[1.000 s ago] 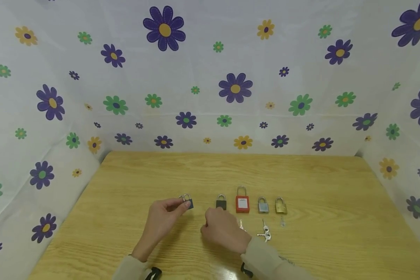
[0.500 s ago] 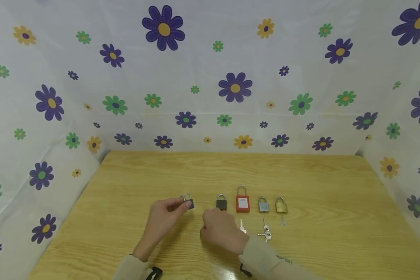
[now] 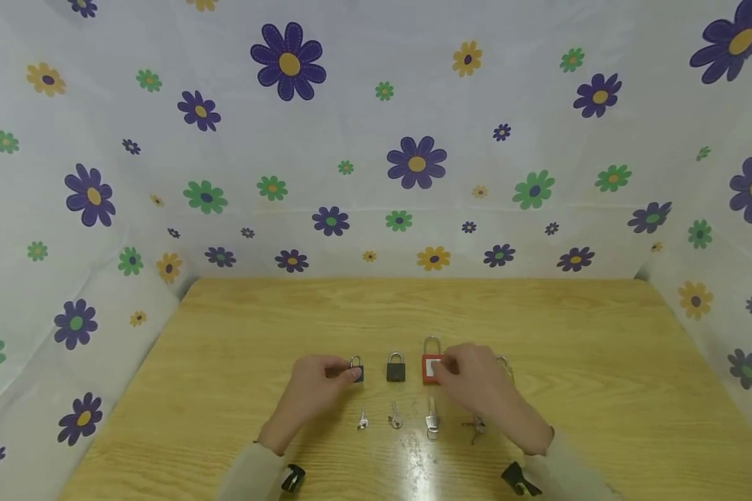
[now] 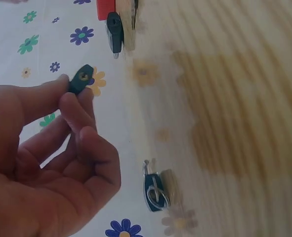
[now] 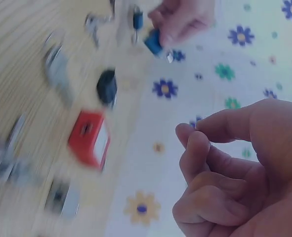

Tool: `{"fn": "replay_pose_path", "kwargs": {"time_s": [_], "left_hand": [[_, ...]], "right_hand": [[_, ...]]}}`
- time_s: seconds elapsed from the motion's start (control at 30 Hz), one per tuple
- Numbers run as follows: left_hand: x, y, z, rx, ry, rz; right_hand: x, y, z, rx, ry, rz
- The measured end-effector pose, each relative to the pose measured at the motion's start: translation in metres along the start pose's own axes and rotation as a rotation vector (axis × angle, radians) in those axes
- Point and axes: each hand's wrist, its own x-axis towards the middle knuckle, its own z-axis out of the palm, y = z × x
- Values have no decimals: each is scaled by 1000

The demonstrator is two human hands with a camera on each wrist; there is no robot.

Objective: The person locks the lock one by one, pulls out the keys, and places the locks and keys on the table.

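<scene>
My left hand (image 3: pixel 316 390) pinches a small blue padlock (image 3: pixel 358 374) between thumb and fingers, its shackle up. The left wrist view shows the keyhole end of this padlock (image 4: pixel 83 78). Below that hand in the same view is another small padlock (image 4: pixel 153 192) with a ring and key over it. My right hand (image 3: pixel 482 379) is beside the red padlock (image 3: pixel 427 379), overlapping its label and hiding a silver padlock (image 5: pixel 62 198) in the head view. In the right wrist view its fingers are curled, thumb against fingertip, with nothing visible between them.
A black padlock (image 3: pixel 395 371) stands left of the red one; a brass padlock (image 3: pixel 506 369) is mostly behind my right hand. In front lie a single key (image 3: pixel 363 420), a key on a ring (image 3: pixel 395 417) and more keys (image 3: pixel 432 422). Flowered cloth (image 3: pixel 351 139) surrounds the wooden table (image 3: pixel 257 313).
My right hand has moved right, from in front of the black padlock to the red one, uncovering two sets of keys. My left hand has moved slightly right with the blue padlock.
</scene>
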Motion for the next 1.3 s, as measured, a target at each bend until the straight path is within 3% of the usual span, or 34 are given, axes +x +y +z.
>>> {"fn": "replay_pose_path", "kwargs": {"time_s": [0.23,0.57,0.93,1.3], "left_hand": [[8,3,8,101,-55,9],[19,2,16,180,-79,17],[19,11,19,205,-79,-34],[18,17,19,203,-40,-33]], "right_hand": [[-24,36,-26,-29,38,53],[-50,61,-40,-21,20,127],[-59,70,-43,12,-9,193],[-62,74,-46,-9,-2,214]]}}
